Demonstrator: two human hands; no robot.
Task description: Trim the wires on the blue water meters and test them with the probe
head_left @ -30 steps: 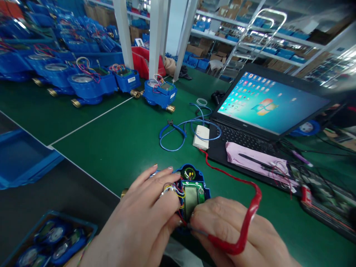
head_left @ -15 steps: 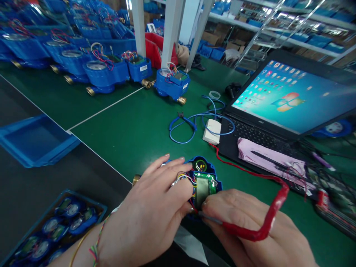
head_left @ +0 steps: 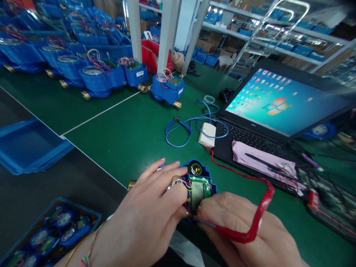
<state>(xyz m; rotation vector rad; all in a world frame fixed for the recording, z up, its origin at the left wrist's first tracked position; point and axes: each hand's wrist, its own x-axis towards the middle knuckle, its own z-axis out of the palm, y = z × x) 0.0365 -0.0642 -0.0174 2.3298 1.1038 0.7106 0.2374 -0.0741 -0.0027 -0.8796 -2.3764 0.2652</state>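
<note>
An open blue water meter (head_left: pixel 198 171) lies on the green mat near me, its green circuit board with a grey display (head_left: pixel 198 190) and coloured wires exposed. My left hand (head_left: pixel 150 215) rests over the meter's left side, thumb by the wires. My right hand (head_left: pixel 244 230) pinches a thin metal probe on a thick red lead (head_left: pixel 257 217), the tip touching the board's lower edge. The red lead loops right and runs back to a white box (head_left: pixel 207 134).
An open laptop (head_left: pixel 278 102) stands at the right, a pink cloth (head_left: pixel 261 161) on its front. Blue cable (head_left: pixel 189 124) coils mid-table. Several blue meters (head_left: pixel 167 87) line the far left. A blue tray (head_left: pixel 27 146) and a bin of meter parts (head_left: pixel 52 230) sit at the left.
The view swung slightly, right and then back left. Both hands stay on the meter, with the probe kept at the board's lower edge.
</note>
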